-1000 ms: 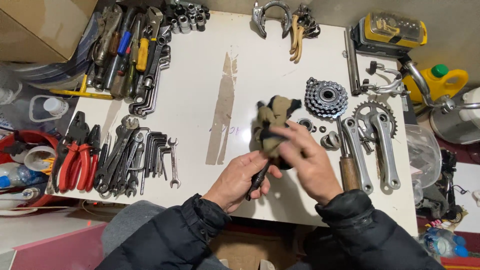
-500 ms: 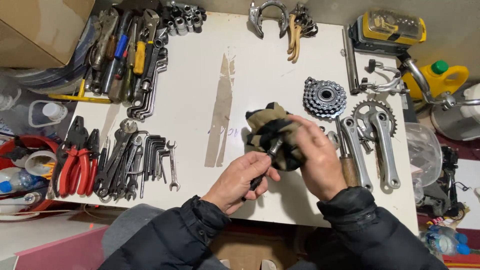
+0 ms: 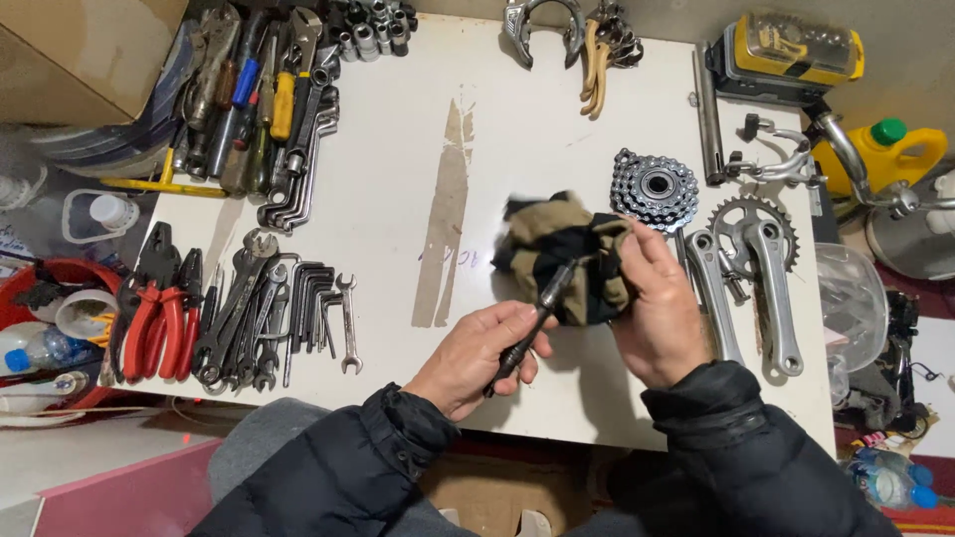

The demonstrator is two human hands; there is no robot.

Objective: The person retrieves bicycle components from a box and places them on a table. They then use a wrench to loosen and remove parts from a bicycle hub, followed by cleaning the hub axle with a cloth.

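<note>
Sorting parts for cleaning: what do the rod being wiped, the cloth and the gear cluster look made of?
Rod in the left hand: dark metal, probably steel, dull ridged finish. Cloth in the right hand: soft woven fabric, olive and black, crumpled. Gear cluster: bright steel, shiny toothed rings.

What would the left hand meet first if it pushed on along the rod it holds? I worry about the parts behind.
Likely the cloth wrapped around the rod tip, held by the right hand.

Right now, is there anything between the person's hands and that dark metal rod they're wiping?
Nothing keeps the left hand off the rod; it grips the lower end bare. The right hand holds the rod's upper end only through the olive and black rag bunched around it.
</note>
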